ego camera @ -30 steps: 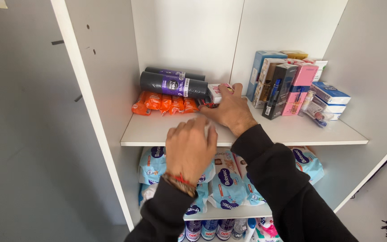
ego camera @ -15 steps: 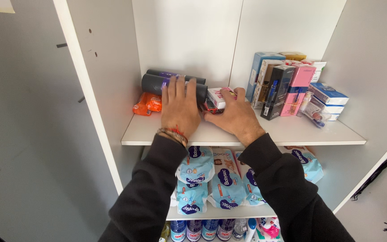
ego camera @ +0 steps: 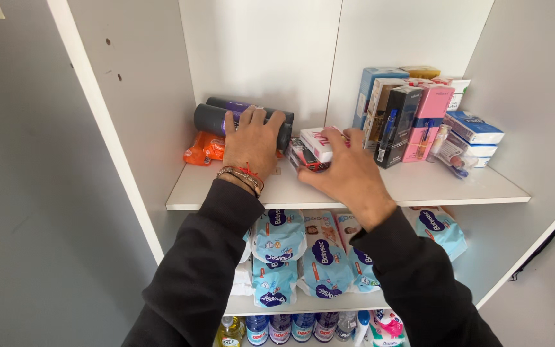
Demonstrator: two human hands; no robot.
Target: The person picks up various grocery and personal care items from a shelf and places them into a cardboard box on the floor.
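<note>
My left hand (ego camera: 252, 144) lies over two dark grey and purple cans (ego camera: 212, 117) that rest on their sides on the white shelf (ego camera: 419, 186); its fingers curl over the front can. Under the cans sits an orange packet (ego camera: 202, 148). My right hand (ego camera: 348, 172) grips small flat white and red boxes (ego camera: 316, 142) stacked just right of the cans, fingers spread over their top.
Upright boxes in blue, black and pink (ego camera: 401, 112) stand at the shelf's right, with flat blue and white boxes (ego camera: 473, 128) beside them. Light blue soft packs (ego camera: 319, 250) fill the shelf below. Bottles (ego camera: 284, 328) stand lower still. A grey wall (ego camera: 33, 193) is at left.
My left hand rose from below the shelf edge and settled on the cans. My right hand shifted slightly right onto the small boxes.
</note>
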